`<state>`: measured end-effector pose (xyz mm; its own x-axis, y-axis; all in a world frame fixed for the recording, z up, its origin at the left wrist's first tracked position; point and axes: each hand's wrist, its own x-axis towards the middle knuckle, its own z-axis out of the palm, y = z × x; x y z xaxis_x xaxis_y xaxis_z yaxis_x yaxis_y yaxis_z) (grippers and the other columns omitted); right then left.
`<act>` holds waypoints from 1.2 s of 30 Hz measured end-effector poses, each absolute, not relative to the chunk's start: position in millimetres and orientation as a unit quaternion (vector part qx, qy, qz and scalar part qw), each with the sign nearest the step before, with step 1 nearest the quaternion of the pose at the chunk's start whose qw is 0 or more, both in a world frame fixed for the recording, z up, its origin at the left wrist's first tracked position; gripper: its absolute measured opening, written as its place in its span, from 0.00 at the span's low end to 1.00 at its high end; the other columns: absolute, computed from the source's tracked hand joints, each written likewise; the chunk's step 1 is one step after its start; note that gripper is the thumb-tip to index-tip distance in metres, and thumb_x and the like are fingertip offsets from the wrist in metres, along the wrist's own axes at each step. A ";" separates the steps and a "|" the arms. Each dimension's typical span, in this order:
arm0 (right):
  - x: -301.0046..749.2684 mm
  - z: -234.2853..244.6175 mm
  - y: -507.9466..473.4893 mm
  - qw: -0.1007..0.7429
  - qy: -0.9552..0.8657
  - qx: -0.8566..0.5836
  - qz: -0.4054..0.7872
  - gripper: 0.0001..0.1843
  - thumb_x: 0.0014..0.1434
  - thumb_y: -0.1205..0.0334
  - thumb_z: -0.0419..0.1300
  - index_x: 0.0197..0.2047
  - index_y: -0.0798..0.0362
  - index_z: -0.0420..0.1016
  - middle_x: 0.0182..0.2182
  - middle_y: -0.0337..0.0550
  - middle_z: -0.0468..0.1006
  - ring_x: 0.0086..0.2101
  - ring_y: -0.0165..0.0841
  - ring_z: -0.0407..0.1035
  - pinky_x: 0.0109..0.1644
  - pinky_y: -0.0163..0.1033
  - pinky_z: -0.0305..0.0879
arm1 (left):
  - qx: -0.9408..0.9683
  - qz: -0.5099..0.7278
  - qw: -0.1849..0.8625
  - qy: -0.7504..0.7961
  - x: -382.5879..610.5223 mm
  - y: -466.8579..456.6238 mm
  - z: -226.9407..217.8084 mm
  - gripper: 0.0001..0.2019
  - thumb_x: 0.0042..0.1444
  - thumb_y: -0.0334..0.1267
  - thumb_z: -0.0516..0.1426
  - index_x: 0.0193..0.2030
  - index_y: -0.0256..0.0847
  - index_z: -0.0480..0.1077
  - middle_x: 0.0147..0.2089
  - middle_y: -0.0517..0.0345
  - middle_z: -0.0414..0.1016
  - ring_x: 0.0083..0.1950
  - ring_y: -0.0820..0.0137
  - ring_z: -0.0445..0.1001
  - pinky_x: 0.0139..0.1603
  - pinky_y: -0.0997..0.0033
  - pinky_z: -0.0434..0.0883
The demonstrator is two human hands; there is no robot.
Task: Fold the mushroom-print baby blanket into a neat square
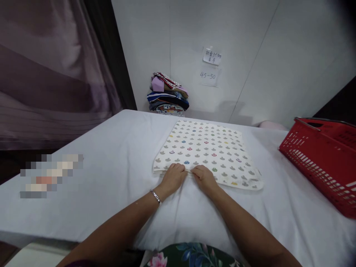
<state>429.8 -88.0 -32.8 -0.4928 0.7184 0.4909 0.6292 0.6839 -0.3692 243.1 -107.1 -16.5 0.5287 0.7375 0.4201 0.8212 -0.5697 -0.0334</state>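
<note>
Printed cloth (207,148) lies spread flat; left hand (174,178) and right hand (205,180), close together, pinch near edge; spreading looks done, edge not yet released.

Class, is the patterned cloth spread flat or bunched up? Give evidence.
Spread flat: the patterned cloth lies smooth on the table, its print showing widely. Whether it is folded double underneath, I cannot tell.

Red basket (324,157) at right; purple curtain (50,78) left; paper signs (208,76) on wall (297,66).
</note>
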 end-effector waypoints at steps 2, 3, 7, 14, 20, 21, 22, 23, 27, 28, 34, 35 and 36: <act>430.1 -33.8 -87.3 0.321 -0.861 -0.390 0.063 0.13 0.60 0.71 0.52 0.41 0.51 0.76 0.37 0.46 0.77 0.38 0.35 0.69 0.42 0.40 0.67 | -0.864 -0.179 0.111 -0.456 243.4 -106.5 -17.9 0.09 0.60 0.31 0.52 0.29 0.40 0.68 0.31 0.58 0.66 0.37 0.67 0.61 0.37 0.66 0.56; 430.0 -34.2 -87.1 0.321 -0.861 -0.389 0.061 0.13 0.60 0.71 0.52 0.41 0.51 0.76 0.37 0.46 0.77 0.38 0.35 0.69 0.42 0.40 0.67 | -0.864 -0.177 0.108 -0.458 243.6 -106.3 -18.7 0.09 0.60 0.31 0.52 0.29 0.40 0.69 0.32 0.58 0.66 0.37 0.67 0.61 0.37 0.66 0.56; 429.7 -34.7 -86.6 0.305 -0.865 -0.394 0.059 0.12 0.60 0.70 0.53 0.42 0.50 0.75 0.36 0.45 0.76 0.37 0.35 0.68 0.41 0.39 0.66 | -0.864 -0.166 0.100 -0.464 246.1 -103.6 -20.7 0.08 0.60 0.32 0.51 0.32 0.40 0.70 0.33 0.57 0.67 0.38 0.67 0.62 0.39 0.65 0.57; 432.6 -34.5 -86.2 0.334 -0.851 -0.403 0.037 0.11 0.60 0.71 0.52 0.40 0.52 0.74 0.35 0.45 0.76 0.36 0.34 0.67 0.40 0.39 0.65 | -0.866 -0.214 0.083 -0.444 243.6 -107.5 -13.5 0.07 0.59 0.29 0.51 0.34 0.40 0.70 0.35 0.57 0.69 0.39 0.68 0.64 0.40 0.66 0.61; 430.2 -35.5 -90.3 0.332 -0.864 -0.378 0.011 0.13 0.60 0.72 0.51 0.41 0.52 0.74 0.37 0.46 0.76 0.37 0.35 0.67 0.41 0.40 0.64 | -0.865 -0.278 0.071 -0.412 234.5 -108.3 -13.4 0.10 0.60 0.29 0.48 0.39 0.41 0.70 0.48 0.53 0.70 0.50 0.66 0.65 0.50 0.62 0.63; 429.9 -35.3 -91.8 0.329 -0.867 -0.374 0.016 0.13 0.59 0.73 0.51 0.42 0.52 0.74 0.38 0.46 0.76 0.38 0.35 0.67 0.41 0.40 0.64 | -0.866 -0.278 0.062 -0.412 234.1 -107.1 -13.8 0.10 0.60 0.28 0.48 0.39 0.40 0.70 0.46 0.53 0.71 0.49 0.66 0.65 0.50 0.63 0.63; 429.7 -34.7 -93.4 0.325 -0.868 -0.374 0.022 0.14 0.59 0.73 0.51 0.43 0.52 0.73 0.38 0.46 0.76 0.38 0.35 0.67 0.42 0.40 0.64 | -0.867 -0.276 0.050 -0.412 234.0 -105.8 -14.1 0.09 0.60 0.28 0.48 0.39 0.40 0.69 0.45 0.54 0.72 0.48 0.67 0.66 0.49 0.63 0.63; 429.8 -33.7 -95.1 0.320 -0.870 -0.375 0.030 0.15 0.58 0.73 0.51 0.44 0.52 0.73 0.39 0.47 0.75 0.39 0.35 0.67 0.43 0.40 0.64 | -0.868 -0.274 0.038 -0.413 234.0 -104.7 -14.1 0.09 0.60 0.28 0.48 0.39 0.40 0.69 0.43 0.55 0.72 0.46 0.67 0.66 0.49 0.63 0.63; 430.9 -28.9 -99.5 0.291 -0.874 -0.387 0.041 0.15 0.58 0.71 0.53 0.48 0.52 0.71 0.41 0.47 0.75 0.41 0.36 0.66 0.45 0.42 0.63 | -0.866 -0.272 0.009 -0.420 234.1 -102.2 -13.2 0.08 0.60 0.29 0.48 0.40 0.40 0.68 0.41 0.55 0.72 0.45 0.67 0.67 0.48 0.63 0.63; 431.5 -28.5 -99.5 0.286 -0.874 -0.391 0.036 0.15 0.59 0.71 0.53 0.49 0.53 0.70 0.41 0.47 0.75 0.41 0.37 0.66 0.45 0.42 0.63 | -0.865 -0.272 0.005 -0.422 234.2 -102.0 -13.2 0.08 0.61 0.30 0.48 0.40 0.40 0.68 0.41 0.55 0.72 0.44 0.67 0.67 0.48 0.63 0.63; 434.9 -34.9 -95.1 0.272 -0.869 -0.413 -0.008 0.14 0.59 0.73 0.52 0.46 0.52 0.72 0.40 0.47 0.76 0.40 0.37 0.67 0.42 0.41 0.62 | -0.867 -0.245 -0.012 -0.433 235.1 -101.2 -18.4 0.08 0.59 0.29 0.49 0.38 0.40 0.68 0.36 0.56 0.72 0.40 0.68 0.67 0.44 0.64 0.64; 435.1 -35.8 -94.7 0.267 -0.870 -0.414 -0.011 0.15 0.59 0.73 0.52 0.46 0.52 0.72 0.40 0.47 0.76 0.39 0.37 0.67 0.42 0.41 0.62 | -0.867 -0.240 -0.015 -0.436 235.2 -101.0 -19.7 0.08 0.59 0.28 0.49 0.39 0.40 0.68 0.36 0.56 0.72 0.40 0.68 0.67 0.44 0.64 0.64; 435.1 -36.2 -94.6 0.261 -0.871 -0.416 -0.012 0.15 0.59 0.73 0.52 0.47 0.52 0.72 0.40 0.46 0.76 0.39 0.37 0.67 0.41 0.41 0.62 | -0.867 -0.235 -0.017 -0.439 235.1 -100.9 -21.0 0.09 0.58 0.27 0.50 0.40 0.40 0.68 0.37 0.56 0.73 0.41 0.67 0.68 0.45 0.64 0.64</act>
